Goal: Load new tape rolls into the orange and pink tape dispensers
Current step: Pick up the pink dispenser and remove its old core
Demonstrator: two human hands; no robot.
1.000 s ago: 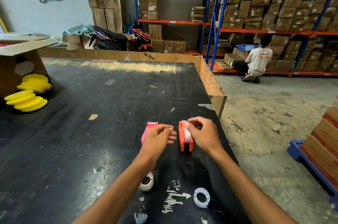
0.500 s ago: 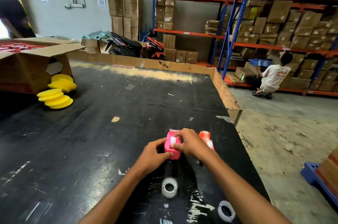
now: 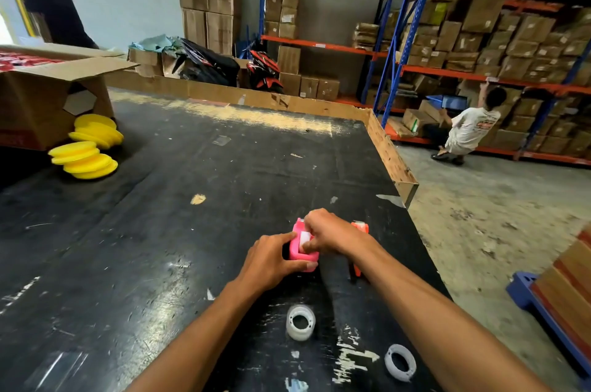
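Head view: my left hand (image 3: 267, 263) grips the pink dispenser (image 3: 302, 247); my right hand (image 3: 331, 231) pinches its tape from above; orange dispenser (image 3: 359, 227) just right.

Bright daylight, glare on tabletop (image 3: 153, 305), wide-angle edge distortion.

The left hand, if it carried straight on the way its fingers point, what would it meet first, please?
The left hand already holds the pink dispenser, fingers pointing right. Beyond that, the right hand and the orange dispenser lie in that line; depth is hard to judge.
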